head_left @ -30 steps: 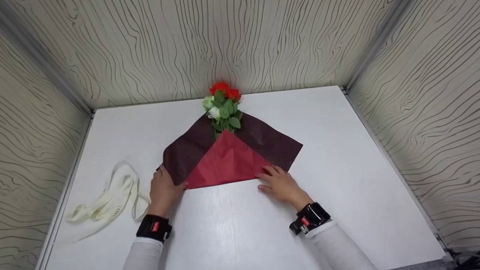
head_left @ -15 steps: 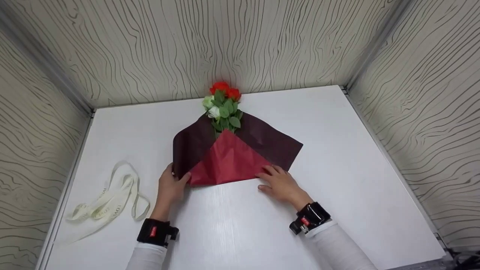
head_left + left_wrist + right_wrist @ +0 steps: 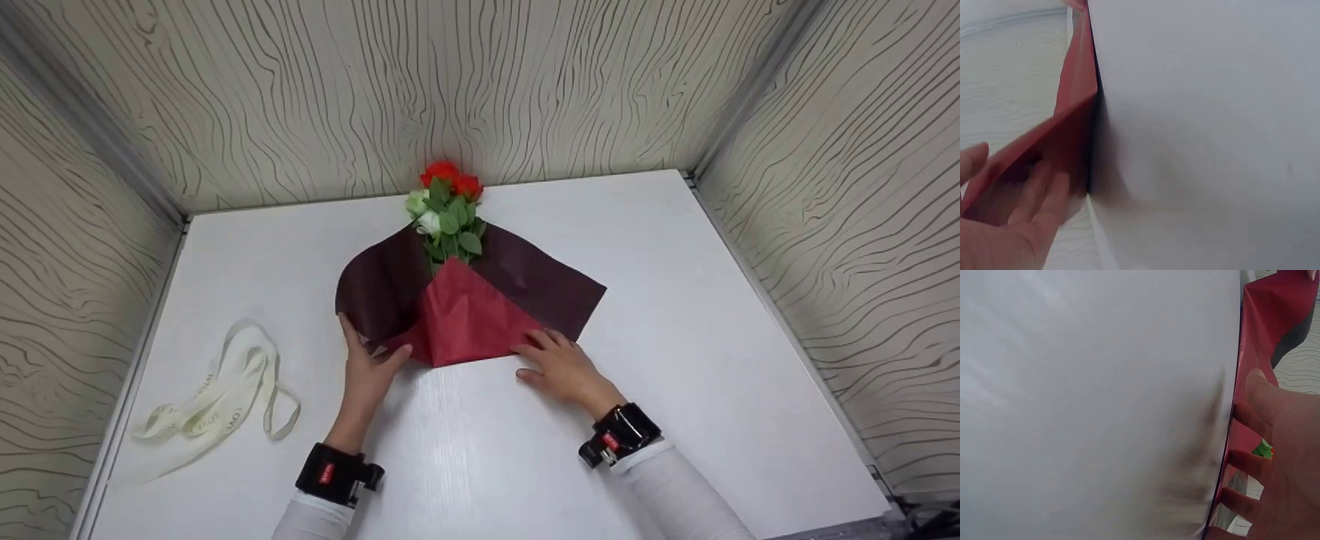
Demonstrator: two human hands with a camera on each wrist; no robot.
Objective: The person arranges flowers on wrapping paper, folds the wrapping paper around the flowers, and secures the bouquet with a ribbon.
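A sheet of wrapping paper (image 3: 529, 281), dark maroon inside and red outside, lies under a small bunch of artificial roses (image 3: 454, 217), red and whitish with green leaves. Its lower part, a red triangle (image 3: 476, 319), is folded up over the stems, hiding them. My left hand (image 3: 367, 379) holds the paper's left side, fingers under the sheet and thumb by the red fold. In the left wrist view the red underside (image 3: 1069, 140) stands raised off the table against the fingers. My right hand (image 3: 564, 371) rests spread on the fold's lower right corner, fingertips along the bottom edge (image 3: 1235, 405).
A cream ribbon (image 3: 225, 405) with printed lettering lies in loose loops on the white table (image 3: 697, 375) at the left. Wood-patterned panels (image 3: 450, 90) stand behind the table and along both sides. The red roses reach the back panel.
My left hand has moved right and inward, lifting and bending the paper's left side so a crease now runs down the red fold. My right hand stays put.
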